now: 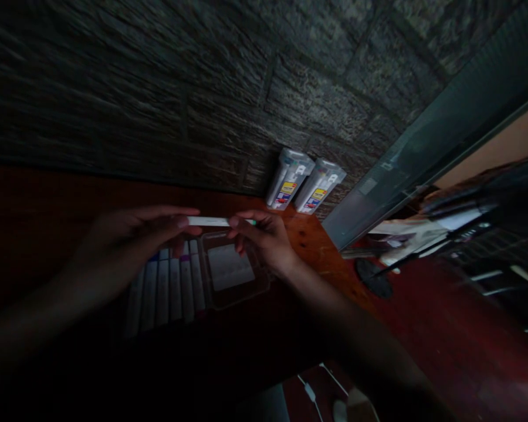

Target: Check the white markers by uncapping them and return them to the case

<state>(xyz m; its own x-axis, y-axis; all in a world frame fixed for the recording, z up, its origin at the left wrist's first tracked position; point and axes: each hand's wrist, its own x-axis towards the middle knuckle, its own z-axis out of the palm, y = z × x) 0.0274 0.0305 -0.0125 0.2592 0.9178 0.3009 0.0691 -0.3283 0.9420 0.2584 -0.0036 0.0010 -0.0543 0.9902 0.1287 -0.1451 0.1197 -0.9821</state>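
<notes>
A white marker with a bit of green at its right end is held level between both hands. My left hand pinches its left end. Fingers of my right hand close round the right end. Below them, several white markers lie side by side in a row on the wooden table, some with blue or purple bands. Just right of that row is a clear plastic case with a white paper in it, partly under my right hand.
Two clear packs with yellow labels, a left one and a right one, stand against the stone wall. The wooden table ends at the right, above a red floor. A black stand base and a white cable are beyond it.
</notes>
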